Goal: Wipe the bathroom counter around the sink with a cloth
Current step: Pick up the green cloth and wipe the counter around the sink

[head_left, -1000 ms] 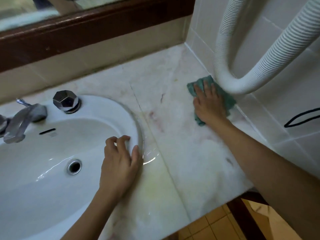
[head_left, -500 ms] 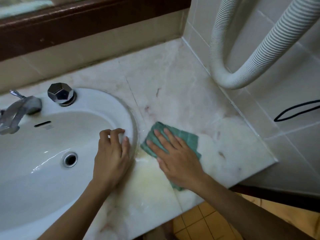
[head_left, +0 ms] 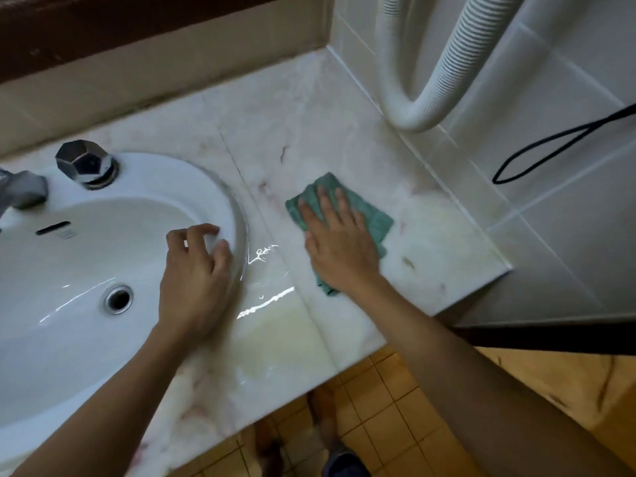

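A green cloth point(head_left: 377, 218) lies flat on the pale marble counter point(head_left: 303, 132), to the right of the white oval sink point(head_left: 86, 256). My right hand point(head_left: 339, 246) presses down on the cloth with its fingers spread straight. My left hand point(head_left: 196, 287) rests on the sink's right rim point(head_left: 237, 215), fingers curled over the edge into the basin. A wet sheen shows on the counter between the two hands.
A chrome tap point(head_left: 20, 192) and faceted knob point(head_left: 84, 163) stand at the sink's back. A white ribbed hose point(head_left: 444, 74) loops down over the tiled right wall, beside a black cable point(head_left: 550, 146). The counter ends at the right front, above the orange floor tiles point(head_left: 378, 401).
My right hand swept the cloth from the back right corner under the hose toward the sink, then slid it a little back to the right. The left hand stayed on the rim.
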A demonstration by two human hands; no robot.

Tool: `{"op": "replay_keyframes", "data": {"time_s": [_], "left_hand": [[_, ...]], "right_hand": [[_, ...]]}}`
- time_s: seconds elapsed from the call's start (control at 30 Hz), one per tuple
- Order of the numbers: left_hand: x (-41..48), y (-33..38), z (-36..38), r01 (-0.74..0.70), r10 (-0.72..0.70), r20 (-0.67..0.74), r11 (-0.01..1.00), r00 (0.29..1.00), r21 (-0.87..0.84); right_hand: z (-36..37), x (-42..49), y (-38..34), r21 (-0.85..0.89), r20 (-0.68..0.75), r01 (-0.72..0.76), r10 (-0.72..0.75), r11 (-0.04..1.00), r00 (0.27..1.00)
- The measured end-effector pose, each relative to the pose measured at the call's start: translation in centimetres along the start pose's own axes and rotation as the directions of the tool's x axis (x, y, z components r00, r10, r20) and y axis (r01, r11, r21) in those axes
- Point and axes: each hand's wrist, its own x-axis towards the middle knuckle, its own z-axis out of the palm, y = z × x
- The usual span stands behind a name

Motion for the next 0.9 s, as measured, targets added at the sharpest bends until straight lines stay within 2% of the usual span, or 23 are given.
{"op": "replay_keyframes", "data": {"time_s": [0.07,0.1,0.17,0.27,0.37,0.43,0.53,0.6,0.63,0.7,0.8,0.9], "left_hand": [[-0.2,0.0,-0.1,0.009,-0.009,-0.004,1.0,1.0,0.007],[-0.4,0.0,-0.1,0.02,-0.02,-0.006,1.0,1.0,0.015],[-0.5,0.1,0.0,0.041,-0.04,-0.009,0.997,0.999,0.062],[-0.7,0.5,0.6,0.094,-0.094,-0.009,0.991,0.996,0.091],[-0.9,0.8,1.1,0.127,-0.127,-0.022,0.991,0.992,0.04],[-1.0,0.8,1.1,0.129,-0.129,-0.012,0.992,0.992,0.016],[-1.0,0.5,0.8,0.105,-0.106,0.003,0.994,0.994,0.042],[-1.0,0.2,0.7,0.087,-0.087,0.007,0.995,0.996,0.058],[-1.0,0.1,0.7,0.086,-0.086,0.011,0.995,0.996,0.058],[-1.1,-0.2,0.7,0.088,-0.089,0.012,0.995,0.996,0.048],[-1.2,-0.2,0.7,0.083,-0.083,0.008,0.996,0.996,0.039],[-1.1,0.0,0.7,0.088,-0.088,0.005,0.995,0.996,0.041]], "right_hand": [[0.3,-4.0,-0.7,0.003,0.006,0.049,-0.049,0.999,0.999],[0.3,-5.8,-0.1,-0.007,0.005,0.022,-0.022,1.0,1.0],[0.3,-8.9,2.2,-0.033,0.005,-0.129,0.129,0.991,0.992],[-0.2,-12.1,4.9,-0.059,-0.021,-0.354,0.353,0.934,0.935],[-0.7,-11.6,4.6,-0.051,0.034,-0.401,0.403,0.915,0.915],[-1.0,-9.3,3.7,-0.043,0.056,-0.287,0.289,0.957,0.956],[-1.1,-4.9,3.5,-0.033,0.054,0.007,-0.005,0.999,0.999],[-1.1,-3.2,5.0,-0.045,0.04,0.065,-0.064,0.997,0.997],[-1.2,-2.8,6.3,-0.038,0.02,0.029,-0.028,0.999,0.999],[-1.6,-3.1,9.6,-0.018,-0.032,-0.133,0.133,0.991,0.991],[-2.4,-5.9,13.4,-0.027,-0.066,-0.326,0.323,0.945,0.944],[-1.8,-9.9,11.6,0.01,-0.063,-0.467,0.466,0.884,0.882]]}}
